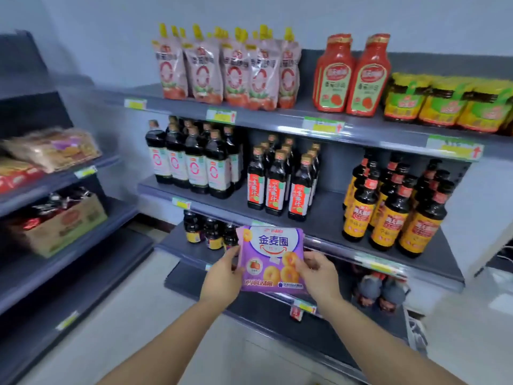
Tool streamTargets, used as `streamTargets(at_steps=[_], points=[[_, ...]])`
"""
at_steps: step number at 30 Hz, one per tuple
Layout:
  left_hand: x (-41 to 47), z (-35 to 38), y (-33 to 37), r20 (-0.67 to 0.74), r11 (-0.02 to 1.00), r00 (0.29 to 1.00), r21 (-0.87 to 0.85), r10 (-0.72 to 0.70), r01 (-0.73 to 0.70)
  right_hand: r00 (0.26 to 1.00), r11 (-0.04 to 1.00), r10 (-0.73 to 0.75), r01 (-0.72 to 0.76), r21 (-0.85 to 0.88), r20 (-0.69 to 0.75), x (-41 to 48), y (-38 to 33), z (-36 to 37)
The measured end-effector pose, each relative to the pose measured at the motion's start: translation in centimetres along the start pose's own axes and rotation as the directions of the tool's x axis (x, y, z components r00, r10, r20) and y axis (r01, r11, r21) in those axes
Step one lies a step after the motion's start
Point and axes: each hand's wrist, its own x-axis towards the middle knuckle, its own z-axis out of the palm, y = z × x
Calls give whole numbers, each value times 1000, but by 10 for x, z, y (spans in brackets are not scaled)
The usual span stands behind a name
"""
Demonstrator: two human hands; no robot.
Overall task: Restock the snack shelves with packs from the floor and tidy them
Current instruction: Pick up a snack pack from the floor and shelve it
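I hold a purple snack pack (270, 257) with ring-shaped biscuits printed on it, upright in front of me at the height of the third shelf. My left hand (222, 276) grips its left edge and my right hand (319, 273) grips its right edge. The pack hangs in the air in front of the grey shelf unit (319, 220), touching no shelf board. Snack packs (52, 148) lie on the shelf unit to the left.
The front unit carries sauce pouches (227, 70), red ketchup bottles (352, 76), yellow-green packs (447, 104) and several rows of dark bottles (194, 162). A cardboard box (63, 226) of goods sits on the left unit. The pale floor (155, 309) lies between both units.
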Motion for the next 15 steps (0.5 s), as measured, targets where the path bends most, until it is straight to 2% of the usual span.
streamTargets(at_steps=[7,15], points=[[-35,-137,-47,-277,993,953,-41,-119,112,961,987,-159,156,33,227,-30,-85,129],[-98,-263,-107,-519,987,840,-89,-159,132,868,927,-364,374,38,338,-108,-160,260]])
